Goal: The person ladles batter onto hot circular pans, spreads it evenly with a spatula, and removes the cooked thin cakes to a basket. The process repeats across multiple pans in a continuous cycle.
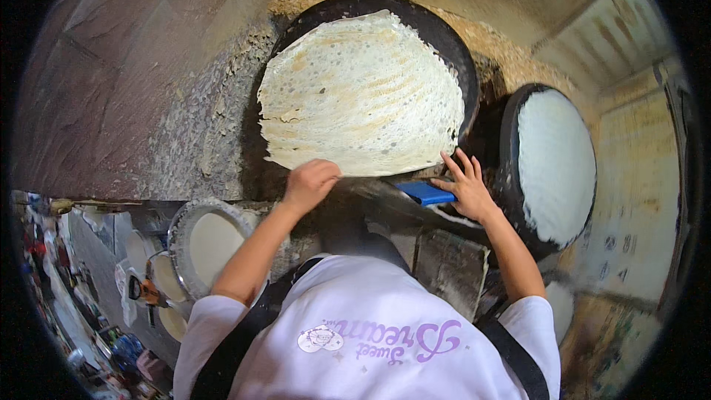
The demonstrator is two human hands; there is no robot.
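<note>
A large, thin, browned pancake (361, 94) covers most of a round black griddle (466, 72), with its near edge lifted or overhanging towards me. My left hand (312, 180) pinches that near edge, left of its middle. My right hand (469, 186) has its fingers spread, the fingertips at the pancake's near right edge. Beneath the right thumb is a blue flat-edged tool (426, 192), perhaps a scraper; whether the hand bears on it I cannot tell. At the right, a second round griddle (508, 150) carries a layer of white batter (555, 164).
A large metal basin of pale batter (215, 244) stands low at the left, with more batter containers (166, 275) and an orange and black power tool (147, 291) beyond it. Crusted residue (211, 116) coats the surface left of the griddle. A cardboard panel (633, 200) stands far right.
</note>
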